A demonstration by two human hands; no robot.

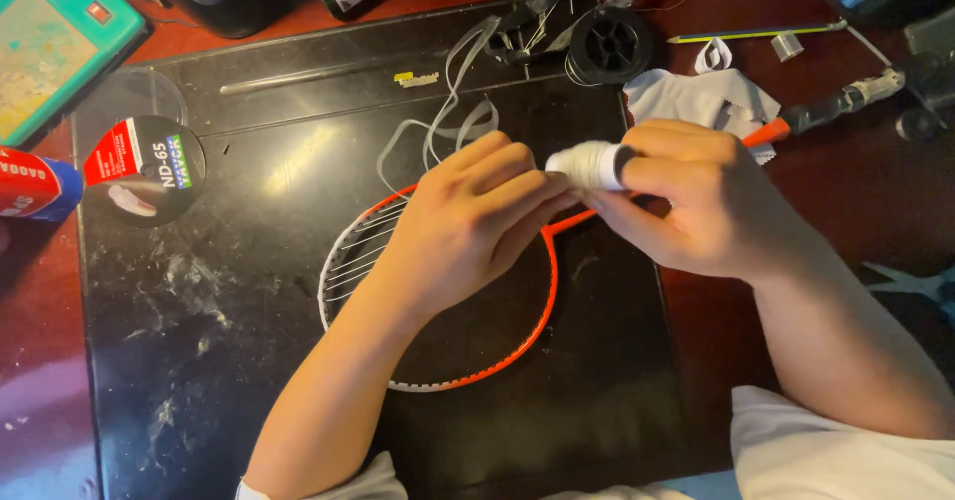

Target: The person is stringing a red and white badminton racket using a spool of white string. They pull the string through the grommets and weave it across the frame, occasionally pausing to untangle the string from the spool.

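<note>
An orange and white badminton racket (517,346) lies on a black mat (199,291), head toward me, its shaft running to the upper right to a dark handle (831,110). My right hand (696,197) grips a white roll of tape (589,165) above the racket's throat. My left hand (476,226) rests over the racket head, its fingertips touching the roll's lower edge. Part of the stringing is hidden under my left hand.
Loose clear strips (453,122) lie behind the hands, next to a black string spool (609,42). A white cloth (711,100) sits at the right, a round packet (147,167) and a red tube (35,187) at the left. A teal box (55,37) fills the top left corner.
</note>
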